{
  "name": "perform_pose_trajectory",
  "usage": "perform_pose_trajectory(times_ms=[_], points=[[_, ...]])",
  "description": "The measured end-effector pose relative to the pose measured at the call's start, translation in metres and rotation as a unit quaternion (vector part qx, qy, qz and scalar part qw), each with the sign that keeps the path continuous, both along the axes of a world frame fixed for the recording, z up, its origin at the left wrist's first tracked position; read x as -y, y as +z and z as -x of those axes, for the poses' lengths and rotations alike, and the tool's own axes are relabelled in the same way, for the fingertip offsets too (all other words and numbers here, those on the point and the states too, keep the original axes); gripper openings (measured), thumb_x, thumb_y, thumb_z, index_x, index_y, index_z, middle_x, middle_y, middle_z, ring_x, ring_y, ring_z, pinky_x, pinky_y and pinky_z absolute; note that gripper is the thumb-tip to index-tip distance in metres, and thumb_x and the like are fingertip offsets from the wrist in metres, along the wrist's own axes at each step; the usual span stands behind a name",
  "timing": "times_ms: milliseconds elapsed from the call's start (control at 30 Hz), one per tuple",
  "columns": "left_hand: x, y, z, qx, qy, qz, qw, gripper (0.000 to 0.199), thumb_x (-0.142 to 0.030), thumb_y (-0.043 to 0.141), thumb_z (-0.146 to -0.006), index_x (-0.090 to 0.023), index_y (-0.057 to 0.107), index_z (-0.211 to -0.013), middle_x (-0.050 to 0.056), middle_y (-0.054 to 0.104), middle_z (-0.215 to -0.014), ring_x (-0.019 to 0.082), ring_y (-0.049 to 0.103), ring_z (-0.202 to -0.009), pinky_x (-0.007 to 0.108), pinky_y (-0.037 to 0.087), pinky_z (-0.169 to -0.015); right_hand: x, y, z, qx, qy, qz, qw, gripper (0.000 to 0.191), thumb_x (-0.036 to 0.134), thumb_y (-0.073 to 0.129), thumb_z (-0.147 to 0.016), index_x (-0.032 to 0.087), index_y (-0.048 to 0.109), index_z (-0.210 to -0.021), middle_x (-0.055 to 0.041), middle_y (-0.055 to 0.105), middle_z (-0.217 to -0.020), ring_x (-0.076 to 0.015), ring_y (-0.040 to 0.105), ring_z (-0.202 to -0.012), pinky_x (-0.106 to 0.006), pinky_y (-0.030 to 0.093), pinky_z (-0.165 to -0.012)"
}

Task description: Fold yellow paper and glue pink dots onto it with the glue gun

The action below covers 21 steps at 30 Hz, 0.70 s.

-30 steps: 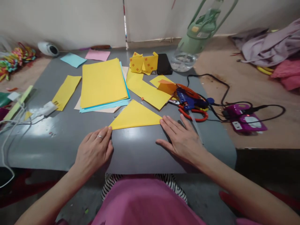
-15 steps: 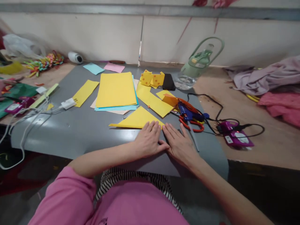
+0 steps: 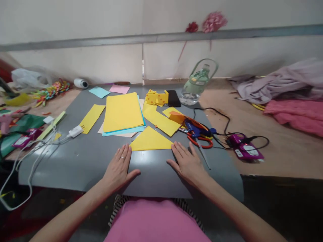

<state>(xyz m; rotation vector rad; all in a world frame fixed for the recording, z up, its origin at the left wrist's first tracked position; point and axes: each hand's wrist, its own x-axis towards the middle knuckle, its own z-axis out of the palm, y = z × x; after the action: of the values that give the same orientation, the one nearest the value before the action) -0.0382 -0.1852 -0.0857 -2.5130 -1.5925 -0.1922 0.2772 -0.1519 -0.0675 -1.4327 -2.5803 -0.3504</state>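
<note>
Left hand [image 3: 117, 168] and right hand [image 3: 188, 164] lie flat, thumbs spread, pinching nothing — touching opposite ends of folded yellow paper [image 3: 150, 140]; even pressure should sharpen its crease.

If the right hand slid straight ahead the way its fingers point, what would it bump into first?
The right hand would most likely meet the yellow paper triangle first, at its right corner; the fingertips look close up against it, though exact contact is hard to tell.
</note>
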Motion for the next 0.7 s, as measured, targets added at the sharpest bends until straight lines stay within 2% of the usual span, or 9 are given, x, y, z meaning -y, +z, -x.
perform_pose_trajectory(times_ms=[100,167,267,333,400,467,600,700], points=[[-0.015,0.008,-0.009,-0.019,0.012,-0.008,1.000,0.091,-0.071,0.036,-0.094,0.005,0.047,-0.143,0.029,0.047,-0.151,0.040,0.043,-0.144,0.053,0.034,-0.118,-0.006,0.008,0.000,-0.011,-0.016,0.032,0.999,0.061,0.049,0.033,-0.104,0.005,0.058,-0.138,-0.0222,0.061,-0.140,-0.0328,0.056,-0.133,-0.060,0.030,-0.116],[-0.028,0.018,-0.019,-0.028,0.015,-0.022,0.999,0.085,-0.067,0.041,-0.095,0.002,0.050,-0.142,0.028,0.048,-0.151,0.042,0.043,-0.143,0.054,0.034,-0.117,-0.013,0.018,-0.006,-0.029,-0.010,0.045,0.999,0.055,0.046,0.037,-0.104,0.010,0.058,-0.138,-0.0191,0.062,-0.141,-0.0299,0.056,-0.132,-0.053,0.037,-0.113],[-0.047,0.032,-0.039,-0.023,-0.028,-0.040,0.999,0.072,-0.059,0.044,-0.097,-0.007,0.048,-0.147,0.022,0.046,-0.154,0.038,0.043,-0.143,0.053,0.033,-0.118,-0.028,0.039,-0.022,-0.058,-0.030,0.020,0.998,0.044,0.037,0.041,-0.103,0.013,0.062,-0.134,-0.0167,0.065,-0.137,-0.0272,0.059,-0.124,-0.043,0.045,-0.103],[-0.057,0.037,-0.053,-0.014,-0.071,-0.038,0.997,0.066,-0.056,0.045,-0.098,-0.011,0.048,-0.148,0.019,0.048,-0.154,0.036,0.044,-0.143,0.053,0.032,-0.119,-0.039,0.053,-0.033,-0.055,-0.091,-0.013,0.994,0.039,0.034,0.045,-0.102,0.014,0.063,-0.131,-0.0166,0.067,-0.132,-0.0294,0.060,-0.117,-0.043,0.045,-0.097],[-0.065,0.036,-0.066,-0.005,-0.105,-0.030,0.994,0.064,-0.055,0.047,-0.098,-0.014,0.049,-0.147,0.018,0.050,-0.153,0.035,0.043,-0.144,0.054,0.032,-0.119,-0.048,0.064,-0.040,-0.028,-0.156,-0.028,0.987,0.040,0.034,0.054,-0.098,0.013,0.062,-0.130,-0.0177,0.066,-0.129,-0.0328,0.057,-0.113,-0.045,0.043,-0.093],[-0.070,0.031,-0.074,0.008,-0.128,-0.022,0.991,0.063,-0.054,0.048,-0.098,-0.016,0.049,-0.147,0.017,0.049,-0.153,0.035,0.042,-0.145,0.055,0.032,-0.119,-0.053,0.069,-0.043,0.011,-0.193,-0.024,0.981,0.044,0.037,0.062,-0.092,0.012,0.060,-0.127,-0.0190,0.064,-0.127,-0.0350,0.054,-0.110,-0.045,0.040,-0.091],[-0.072,0.018,-0.077,0.035,-0.143,-0.006,0.989,0.060,-0.052,0.046,-0.099,-0.017,0.048,-0.148,0.016,0.048,-0.155,0.035,0.040,-0.146,0.056,0.031,-0.120,-0.051,0.063,-0.040,0.063,-0.204,-0.016,0.977,0.032,0.036,0.060,-0.092,0.013,0.060,-0.114,-0.0186,0.064,-0.111,-0.0335,0.052,-0.103,-0.043,0.036,-0.086],[-0.072,0.015,-0.074,0.042,-0.132,0.010,0.990,0.061,-0.052,0.045,-0.100,-0.016,0.048,-0.149,0.017,0.048,-0.154,0.036,0.040,-0.146,0.057,0.030,-0.119,-0.049,0.058,-0.040,0.078,-0.220,-0.014,0.972,0.029,0.039,0.055,-0.093,0.014,0.060,-0.107,-0.0182,0.063,-0.103,-0.0330,0.051,-0.098,-0.042,0.035,-0.083]])
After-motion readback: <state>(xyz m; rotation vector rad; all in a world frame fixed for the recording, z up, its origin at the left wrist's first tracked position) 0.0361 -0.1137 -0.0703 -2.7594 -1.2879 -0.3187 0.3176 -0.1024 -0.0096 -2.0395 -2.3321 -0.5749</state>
